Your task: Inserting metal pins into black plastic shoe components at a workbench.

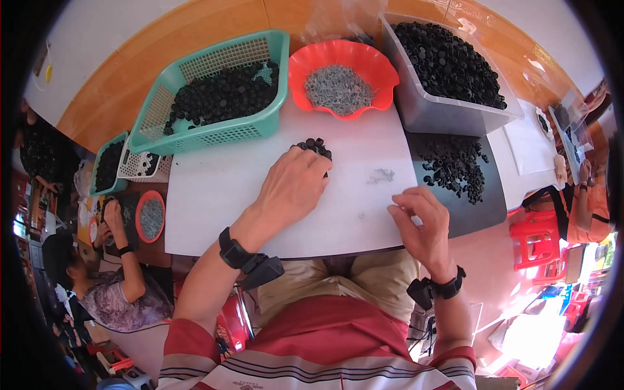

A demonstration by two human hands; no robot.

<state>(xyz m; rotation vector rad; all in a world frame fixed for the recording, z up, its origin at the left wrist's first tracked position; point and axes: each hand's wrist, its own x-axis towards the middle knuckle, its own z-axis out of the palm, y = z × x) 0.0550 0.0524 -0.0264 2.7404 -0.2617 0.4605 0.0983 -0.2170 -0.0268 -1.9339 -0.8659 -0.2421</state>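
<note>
Two green baskets (221, 137), two red bowls (385, 75).

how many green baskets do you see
2: a large green basket beyond the left hand, beside the red bowl, and a smaller green basket at far left, next to a white basket. Others may be hidden.

Orange panelling (221, 23) meets a white wall (110, 29), and red stools (537, 242) stand on light-streaked floor (481, 270).

Red stools (534, 242) at right, a co-worker (127, 299) at left
</note>
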